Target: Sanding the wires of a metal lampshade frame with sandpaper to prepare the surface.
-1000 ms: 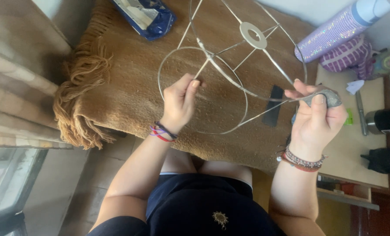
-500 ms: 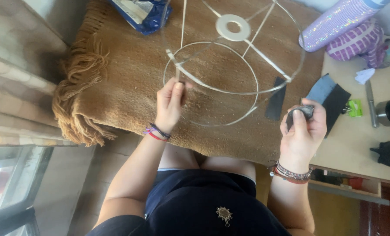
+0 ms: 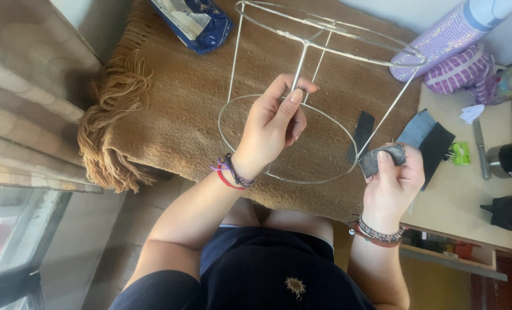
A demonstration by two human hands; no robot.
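A white wire lampshade frame (image 3: 250, 34) stands over a brown fringed blanket (image 3: 175, 120). My left hand (image 3: 273, 123) reaches through the frame and grips one of its upright spokes between thumb and fingers. My right hand (image 3: 391, 183) is at the frame's lower ring on the right and pinches a folded piece of dark grey sandpaper (image 3: 382, 158) against the wire. Both wrists carry bracelets.
More dark sandpaper pieces (image 3: 425, 135) lie by the blanket's edge on a pale table (image 3: 468, 195). A blue bag (image 3: 196, 20) sits at the top, a glittery purple tube (image 3: 445, 40) and a purple checked cloth (image 3: 462, 72) at upper right. Dark metal vessels (image 3: 511, 161) stand at right.
The frame has been tipped up from lying flat towards standing. My left hand shifted from the ring to a spoke. My right hand moved with the sandpaper onto the lower ring.
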